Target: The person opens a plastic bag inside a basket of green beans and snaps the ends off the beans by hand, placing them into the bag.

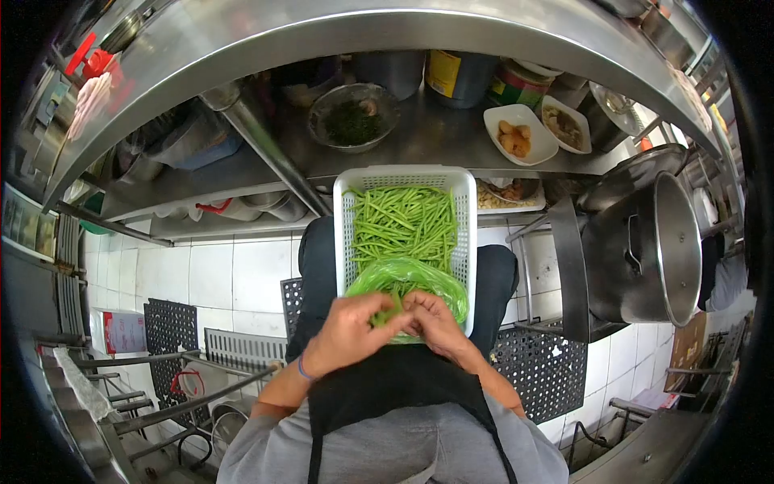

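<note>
A white perforated plastic basket (343, 234) sits between my knees, with green beans (405, 226) filling its far part. In its near part lies a green plastic bag (415, 270) with its mouth open and trimmings or beans partly visible inside. My left hand (348, 329) is closed on green beans over the bag. Close beside it, nearly touching, my right hand (439, 324) has its fingers pinched together; what they hold is hidden.
Ahead, a metal shelf (439, 133) carries a bowl of dark greens (353, 119) and white dishes of food (520, 137). A large steel pot (637, 250) lies on its side at right. Black perforated mats (542, 371) cover parts of the tiled floor.
</note>
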A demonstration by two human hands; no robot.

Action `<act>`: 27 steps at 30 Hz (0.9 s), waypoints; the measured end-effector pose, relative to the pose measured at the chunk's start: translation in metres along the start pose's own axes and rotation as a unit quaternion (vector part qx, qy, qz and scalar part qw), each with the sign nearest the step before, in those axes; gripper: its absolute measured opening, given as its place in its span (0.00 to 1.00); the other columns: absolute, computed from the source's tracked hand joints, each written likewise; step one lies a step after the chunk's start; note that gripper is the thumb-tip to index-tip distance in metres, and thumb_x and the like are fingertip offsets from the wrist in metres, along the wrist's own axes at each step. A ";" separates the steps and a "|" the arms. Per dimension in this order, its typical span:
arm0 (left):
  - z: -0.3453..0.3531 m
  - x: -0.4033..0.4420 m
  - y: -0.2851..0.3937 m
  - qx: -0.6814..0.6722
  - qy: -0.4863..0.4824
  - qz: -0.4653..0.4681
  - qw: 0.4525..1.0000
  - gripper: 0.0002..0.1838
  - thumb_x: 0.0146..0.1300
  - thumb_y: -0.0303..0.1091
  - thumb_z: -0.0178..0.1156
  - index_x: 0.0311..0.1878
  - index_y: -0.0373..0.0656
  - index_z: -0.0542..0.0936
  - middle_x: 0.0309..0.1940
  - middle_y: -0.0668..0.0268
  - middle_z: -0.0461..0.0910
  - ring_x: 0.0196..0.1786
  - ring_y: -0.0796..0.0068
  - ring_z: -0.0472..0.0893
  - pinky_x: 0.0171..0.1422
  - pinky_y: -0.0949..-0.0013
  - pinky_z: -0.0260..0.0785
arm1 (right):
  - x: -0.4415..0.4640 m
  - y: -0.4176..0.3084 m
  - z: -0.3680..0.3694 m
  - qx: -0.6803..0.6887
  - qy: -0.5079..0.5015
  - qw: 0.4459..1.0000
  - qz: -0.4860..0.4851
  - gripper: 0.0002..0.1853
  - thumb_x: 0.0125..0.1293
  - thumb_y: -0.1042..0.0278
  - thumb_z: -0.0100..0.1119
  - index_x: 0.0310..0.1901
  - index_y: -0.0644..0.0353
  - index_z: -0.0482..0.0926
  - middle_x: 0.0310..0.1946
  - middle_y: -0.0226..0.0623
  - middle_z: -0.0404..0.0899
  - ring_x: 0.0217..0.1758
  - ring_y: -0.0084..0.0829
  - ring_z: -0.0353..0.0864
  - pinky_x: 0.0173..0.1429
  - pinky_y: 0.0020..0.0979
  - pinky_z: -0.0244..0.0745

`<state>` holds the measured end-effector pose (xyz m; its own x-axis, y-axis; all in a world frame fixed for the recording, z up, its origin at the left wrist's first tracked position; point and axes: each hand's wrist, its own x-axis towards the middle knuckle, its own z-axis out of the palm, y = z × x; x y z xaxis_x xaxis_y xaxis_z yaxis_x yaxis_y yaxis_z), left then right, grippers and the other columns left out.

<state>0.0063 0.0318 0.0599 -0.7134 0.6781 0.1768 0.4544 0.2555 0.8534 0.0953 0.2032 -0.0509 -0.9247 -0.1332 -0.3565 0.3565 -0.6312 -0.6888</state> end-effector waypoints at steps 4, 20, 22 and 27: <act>-0.013 0.046 -0.015 0.135 0.006 0.025 0.990 0.11 0.58 0.29 0.72 0.38 0.34 0.80 0.28 0.56 0.79 0.34 0.56 0.83 0.38 0.62 0.75 | -0.002 -0.009 0.006 0.111 -0.027 0.993 -0.018 0.06 0.68 0.78 0.49 0.42 0.63 0.76 0.31 0.31 0.72 0.31 0.23 0.69 0.37 0.28 0.69; 0.023 0.040 -0.051 0.241 -0.155 -0.050 0.957 0.13 0.61 0.38 0.69 0.31 0.36 0.82 0.32 0.53 0.83 0.36 0.50 0.84 0.41 0.52 0.75 | -0.008 -0.020 -0.012 -0.181 0.153 0.964 -0.121 0.08 0.74 0.68 0.60 0.39 0.64 0.80 0.23 0.23 0.72 0.25 0.14 0.66 0.28 0.21 0.61; 0.032 0.026 -0.060 0.240 -0.167 -0.061 0.954 0.13 0.61 0.39 0.69 0.31 0.37 0.83 0.31 0.53 0.83 0.36 0.49 0.84 0.41 0.51 0.75 | -0.001 -0.013 -0.014 -0.275 0.156 0.934 -0.164 0.08 0.73 0.69 0.60 0.40 0.66 0.81 0.25 0.25 0.76 0.27 0.14 0.68 0.29 0.22 0.63; 0.045 0.009 -0.079 0.214 -0.188 -0.095 0.954 0.12 0.61 0.39 0.68 0.32 0.38 0.84 0.30 0.53 0.84 0.35 0.49 0.84 0.41 0.51 0.75 | 0.004 -0.011 -0.010 -0.429 0.185 0.850 -0.244 0.10 0.70 0.73 0.62 0.48 0.67 0.83 0.31 0.44 0.83 0.30 0.35 0.81 0.36 0.34 0.75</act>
<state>-0.0118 0.0488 -0.0276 -0.5991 0.7706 -0.2174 0.5698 0.6011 0.5604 0.0887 0.2176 -0.0510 -0.9417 0.3342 0.0383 0.0560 0.2680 -0.9618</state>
